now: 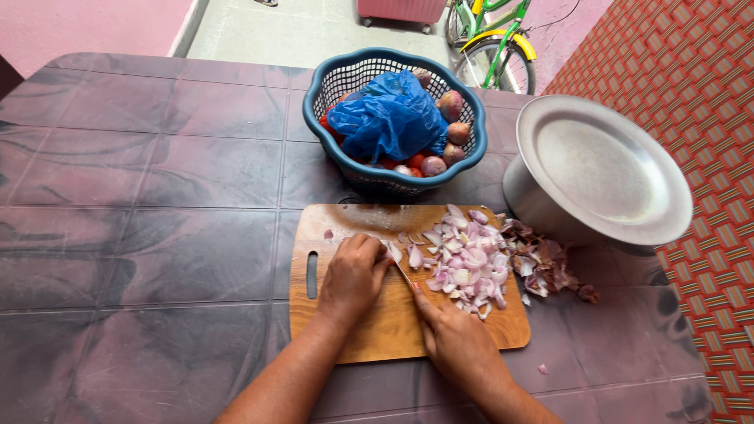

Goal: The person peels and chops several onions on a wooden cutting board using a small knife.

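Slicing shallot on the wooden cutting board [369,330]: left hand [353,275] clamps the piece [393,251], right hand [455,341] grips the knife [402,272] beside the chopped pile [463,263]. Likely next: fingertips must retreat from the blade.

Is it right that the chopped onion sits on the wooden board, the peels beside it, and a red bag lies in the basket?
Not quite: the head view shows a blue bag in the basket. The chopped onion is on the board, the peels beside it.

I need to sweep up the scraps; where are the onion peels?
In the head view, the onion peels lie on the table just off the cutting board's right edge, below the steel pot.
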